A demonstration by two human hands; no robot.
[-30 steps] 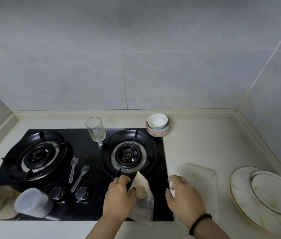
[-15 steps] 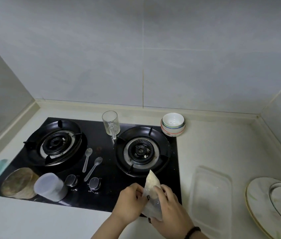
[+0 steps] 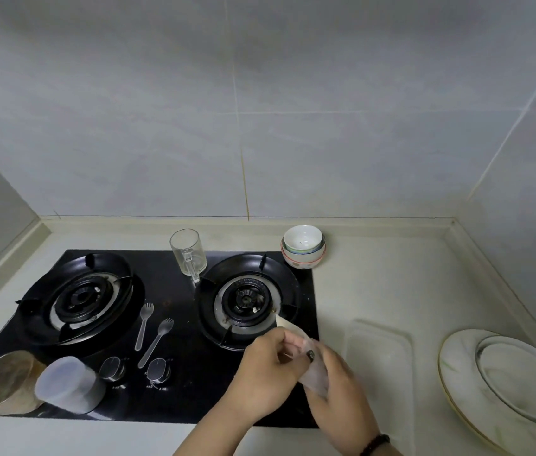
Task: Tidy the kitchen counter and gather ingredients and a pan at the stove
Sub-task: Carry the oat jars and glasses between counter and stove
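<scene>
Left hand: grips the small clear bag from the left.
Right hand: fingers curled round the same bag; a second ago it hung free beside it.
Bag: held above the front edge of the stove, just before the right burner; contents unclear.
Meaning: likely being folded or bunched for removal.
Outstanding: sporks, mug, bowls; no pan in view.

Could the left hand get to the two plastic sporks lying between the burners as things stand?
Probably not right away: the left hand and the right hand both hold the small plastic bag. The way itself looks free, since nothing stands between that hand and the sporks on the stove top.
</scene>
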